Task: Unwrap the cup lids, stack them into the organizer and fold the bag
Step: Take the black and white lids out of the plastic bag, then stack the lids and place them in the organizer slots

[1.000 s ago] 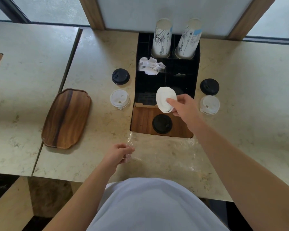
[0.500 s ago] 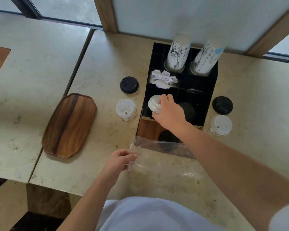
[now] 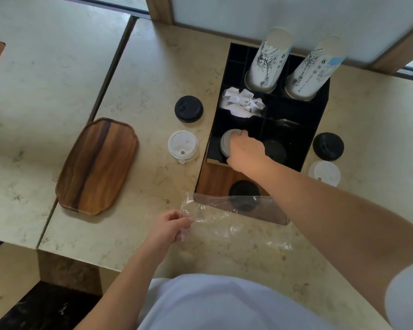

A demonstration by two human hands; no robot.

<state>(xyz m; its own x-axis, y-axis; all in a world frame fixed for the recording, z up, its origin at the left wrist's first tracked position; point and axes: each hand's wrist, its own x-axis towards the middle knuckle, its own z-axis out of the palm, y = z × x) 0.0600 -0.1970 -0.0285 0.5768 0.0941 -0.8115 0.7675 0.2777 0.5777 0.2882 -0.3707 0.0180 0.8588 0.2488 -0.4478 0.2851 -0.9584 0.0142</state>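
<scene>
The right hand (image 3: 244,151) grips a white lid (image 3: 227,144) inside the front-left compartment of the black organizer (image 3: 303,129). The left hand (image 3: 169,226) pinches the edge of the clear bag (image 3: 236,225) lying flat on the bench (image 3: 153,67).

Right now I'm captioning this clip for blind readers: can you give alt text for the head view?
A person's right hand lowers a white lid stack into the front-left compartment of a black organizer, while the left hand pinches a clear plastic bag on the marble counter. Loose black and white lids flank the organizer.
</scene>
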